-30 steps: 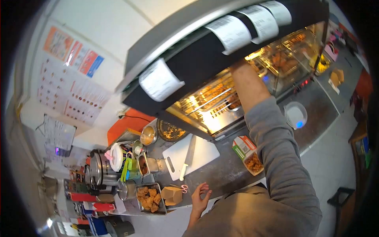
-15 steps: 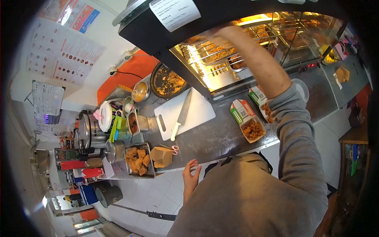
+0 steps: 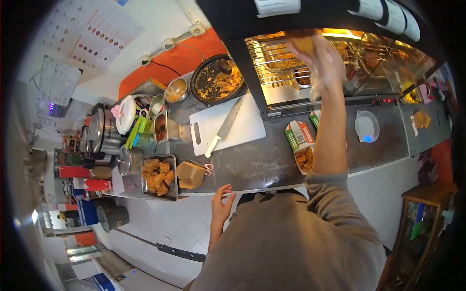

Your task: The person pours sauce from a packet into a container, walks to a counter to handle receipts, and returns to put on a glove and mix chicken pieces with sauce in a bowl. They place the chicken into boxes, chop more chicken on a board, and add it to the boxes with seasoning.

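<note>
My right hand [image 3: 326, 63], blurred and seemingly in a clear plastic glove, is raised at the opening of the lit warming cabinet [image 3: 286, 104]. Its fingers close on a blurred golden-brown thing [image 3: 304, 44] whose kind I cannot make out. Below my right forearm stands an open printed food box [image 3: 297, 133] with fried pieces [image 3: 304, 159] in it. A second printed box [image 3: 314, 119] is mostly hidden by that arm. My left hand [image 3: 222, 202] hangs at the counter's front edge with its fingers apart, holding nothing. Nearest to it are pink-handled scissors [image 3: 208, 169] and a brown carton [image 3: 190, 175].
A knife [image 3: 225, 127] lies on the white cutting board [image 3: 252, 127]. Behind it stands a dark round mortar [image 3: 200, 92] with crumbs. A metal tray [image 3: 171, 194] of fried chicken [image 3: 158, 177] sits at left. A pale round dish [image 3: 367, 127] is at right.
My right hand has drawn out from inside the cabinet, now showing the golden-brown thing in its fingers. The view has shifted, and my left hand stays low by the counter edge.
</note>
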